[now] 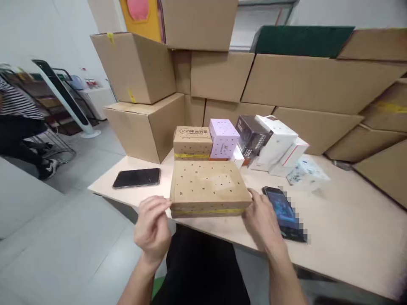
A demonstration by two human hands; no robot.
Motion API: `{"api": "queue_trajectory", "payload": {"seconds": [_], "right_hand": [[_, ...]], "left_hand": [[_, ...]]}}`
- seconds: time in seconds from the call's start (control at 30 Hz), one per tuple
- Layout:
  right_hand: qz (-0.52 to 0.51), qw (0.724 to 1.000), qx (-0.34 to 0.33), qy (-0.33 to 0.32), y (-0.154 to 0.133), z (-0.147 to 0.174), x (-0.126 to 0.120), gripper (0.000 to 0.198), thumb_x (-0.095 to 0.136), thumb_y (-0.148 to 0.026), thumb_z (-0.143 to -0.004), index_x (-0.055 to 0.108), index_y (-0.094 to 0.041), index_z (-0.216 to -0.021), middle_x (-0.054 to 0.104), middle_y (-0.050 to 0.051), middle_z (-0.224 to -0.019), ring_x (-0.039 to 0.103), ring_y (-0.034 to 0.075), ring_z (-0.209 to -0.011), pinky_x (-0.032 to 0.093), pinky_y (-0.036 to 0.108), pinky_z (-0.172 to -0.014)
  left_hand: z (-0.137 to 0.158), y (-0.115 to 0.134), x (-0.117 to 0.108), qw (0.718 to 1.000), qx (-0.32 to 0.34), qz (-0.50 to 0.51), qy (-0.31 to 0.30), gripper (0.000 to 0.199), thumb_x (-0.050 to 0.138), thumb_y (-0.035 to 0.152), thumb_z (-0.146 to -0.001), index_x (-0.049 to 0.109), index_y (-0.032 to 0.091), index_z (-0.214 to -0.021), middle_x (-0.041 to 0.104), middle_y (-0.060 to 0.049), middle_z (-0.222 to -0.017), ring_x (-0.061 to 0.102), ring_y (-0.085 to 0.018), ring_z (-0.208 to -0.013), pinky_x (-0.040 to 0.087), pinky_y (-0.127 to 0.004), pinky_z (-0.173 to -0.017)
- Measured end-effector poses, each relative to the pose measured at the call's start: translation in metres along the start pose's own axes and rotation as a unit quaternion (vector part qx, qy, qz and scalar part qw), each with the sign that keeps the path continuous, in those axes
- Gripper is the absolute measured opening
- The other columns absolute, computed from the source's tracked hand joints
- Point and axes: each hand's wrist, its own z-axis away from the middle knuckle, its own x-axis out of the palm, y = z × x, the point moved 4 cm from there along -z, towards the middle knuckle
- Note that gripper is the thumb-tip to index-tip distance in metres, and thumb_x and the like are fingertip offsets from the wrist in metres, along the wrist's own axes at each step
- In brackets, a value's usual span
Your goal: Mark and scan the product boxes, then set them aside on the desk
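A flat brown cardboard box point(210, 183) printed with small dark marks lies near the table's front edge, a strip of yellow tape along its front side. At its left front corner, my left hand point(153, 226) has bent fingers drawn together, the tips against the cardboard. Around the right front corner curl the fingers of my right hand point(261, 218), partly hidden by the box. Just right of that hand lies a black handheld device point(282, 212) with a lit screen, partly pixelated. A dark phone point(136, 178) rests on the table to the left of the box.
Behind the box stand a smaller brown carton point(193, 144), a lilac box point(223, 137), a dark box point(252, 133) and several white boxes point(275, 142). Large cartons point(219, 74) are stacked along the table's back. A person point(20, 114) in stripes and a tower fan point(63, 93) are at left.
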Motion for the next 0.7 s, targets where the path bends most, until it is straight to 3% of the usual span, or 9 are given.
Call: {"api": "queue_trajectory", "payload": {"seconds": [0.17, 0.27, 0.33, 0.4, 0.47, 0.53, 0.63, 0.7], "right_hand": [[-0.024, 0.995, -0.024, -0.089, -0.006, 0.002, 0.008, 0.038, 0.036, -0.014, -0.089, 0.065, -0.018, -0.113, 0.052, 0.007, -0.088, 0.053, 0.019, -0.077, 0.038, 0.030, -0.069], [-0.073, 0.995, -0.011, -0.073, 0.000, 0.000, 0.008, 0.036, 0.037, -0.018, -0.090, 0.067, -0.017, -0.110, 0.055, 0.008, -0.089, 0.054, 0.019, -0.075, 0.040, 0.031, -0.069], [-0.165, 0.986, 0.007, -0.018, 0.009, -0.001, 0.004, 0.034, 0.040, -0.025, -0.093, 0.067, -0.018, -0.111, 0.060, 0.009, -0.095, 0.058, 0.020, -0.083, 0.044, 0.033, -0.075], [-0.304, 0.950, 0.047, 0.055, 0.020, -0.001, -0.003, 0.033, 0.044, -0.034, -0.094, 0.067, -0.019, -0.113, 0.064, 0.009, -0.098, 0.061, 0.020, -0.087, 0.047, 0.035, -0.080], [-0.451, 0.884, 0.071, 0.102, 0.028, 0.002, -0.010, 0.033, 0.049, -0.037, -0.092, 0.065, -0.020, -0.114, 0.067, 0.007, -0.098, 0.065, 0.020, -0.086, 0.050, 0.037, -0.081], [-0.539, 0.832, 0.043, 0.125, 0.025, 0.004, -0.021, 0.032, 0.059, -0.035, -0.087, 0.063, -0.022, -0.116, 0.069, 0.006, -0.102, 0.067, 0.019, -0.089, 0.051, 0.038, -0.084], [-0.536, 0.823, -0.018, 0.187, 0.008, 0.009, -0.046, 0.037, 0.077, -0.026, -0.075, 0.060, -0.023, -0.108, 0.071, 0.003, -0.098, 0.068, 0.017, -0.090, 0.052, 0.034, -0.084], [-0.532, 0.813, -0.027, 0.236, -0.005, 0.012, -0.060, 0.032, 0.080, -0.024, -0.074, 0.057, -0.022, -0.097, 0.068, -0.002, -0.080, 0.065, 0.013, -0.074, 0.051, 0.029, -0.073]], "left_hand": [[0.009, 0.044, 0.032, 0.989, 0.087, -0.002, -0.122, 0.033, 0.057, -0.006, -0.077, 0.070, 0.014, -0.100, 0.070, -0.009, -0.100, 0.061, -0.026, -0.102, 0.054, -0.045, -0.085], [0.011, 0.054, 0.049, 0.986, 0.101, -0.032, -0.126, 0.035, 0.058, -0.003, -0.077, 0.069, 0.016, -0.104, 0.070, -0.010, -0.104, 0.058, -0.029, -0.107, 0.053, -0.046, -0.087], [0.011, 0.053, 0.060, 0.983, 0.091, -0.069, -0.144, 0.039, 0.058, -0.001, -0.078, 0.068, 0.016, -0.111, 0.070, -0.011, -0.110, 0.056, -0.031, -0.112, 0.051, -0.047, -0.091], [0.012, 0.051, 0.070, 0.977, 0.083, -0.114, -0.163, 0.040, 0.060, 0.004, -0.081, 0.066, 0.015, -0.118, 0.070, -0.012, -0.114, 0.056, -0.031, -0.115, 0.047, -0.048, -0.096], [0.013, 0.050, 0.076, 0.970, 0.082, -0.154, -0.170, 0.037, 0.062, 0.010, -0.084, 0.066, 0.015, -0.120, 0.071, -0.011, -0.115, 0.058, -0.030, -0.114, 0.042, -0.047, -0.100], [0.015, 0.050, 0.079, 0.966, 0.082, -0.174, -0.171, 0.032, 0.064, 0.016, -0.087, 0.067, 0.016, -0.119, 0.073, -0.010, -0.114, 0.059, -0.029, -0.111, 0.038, -0.046, -0.101], [0.015, 0.051, 0.081, 0.966, 0.074, -0.178, -0.174, 0.028, 0.064, 0.019, -0.088, 0.068, 0.016, -0.115, 0.074, -0.008, -0.113, 0.060, -0.029, -0.110, 0.036, -0.045, -0.100], [0.014, 0.052, 0.081, 0.966, 0.073, -0.178, -0.173, 0.026, 0.064, 0.020, -0.088, 0.069, 0.016, -0.114, 0.074, -0.008, -0.111, 0.059, -0.028, -0.108, 0.036, -0.044, -0.099]]}}
